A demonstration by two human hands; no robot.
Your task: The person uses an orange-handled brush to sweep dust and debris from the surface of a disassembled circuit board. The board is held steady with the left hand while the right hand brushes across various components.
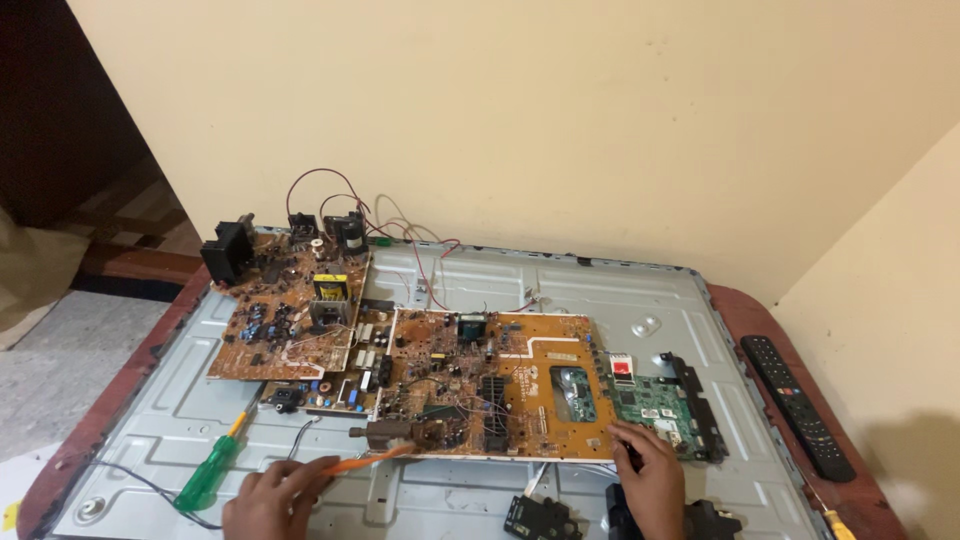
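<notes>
The left hand [272, 498] comes in from the bottom edge, low on the left. It is curled, knuckles up, and its fingers [305, 475] are pressed around the end of an orange tool [368, 461]. The tool is thin and long. It points to the right and a little up, and its far tip touches the near edge of the big brown board [480, 385].

The right hand [650, 478] comes in from the bottom edge too, more to the right. Its wrist is low and its fingers [625, 437] reach up and to the left. They are close together and rest on the near right corner of the big board, just beside the small green board [655, 405]. It is too hard to see whether they pinch anything.

The big board lies flat in the middle of a grey metal panel [640, 290]. A second brown board [285, 315] lies to its left and further back, with red wires [330, 190] looping up behind it. The panel covers most of the desk [745, 310].

A green screwdriver [212, 470] lies on the panel just left of the left hand. A black remote [795, 405] lies on the desk at the right, well apart from both hands. Small black parts [540, 518] sit between the two hands near the bottom edge.
</notes>
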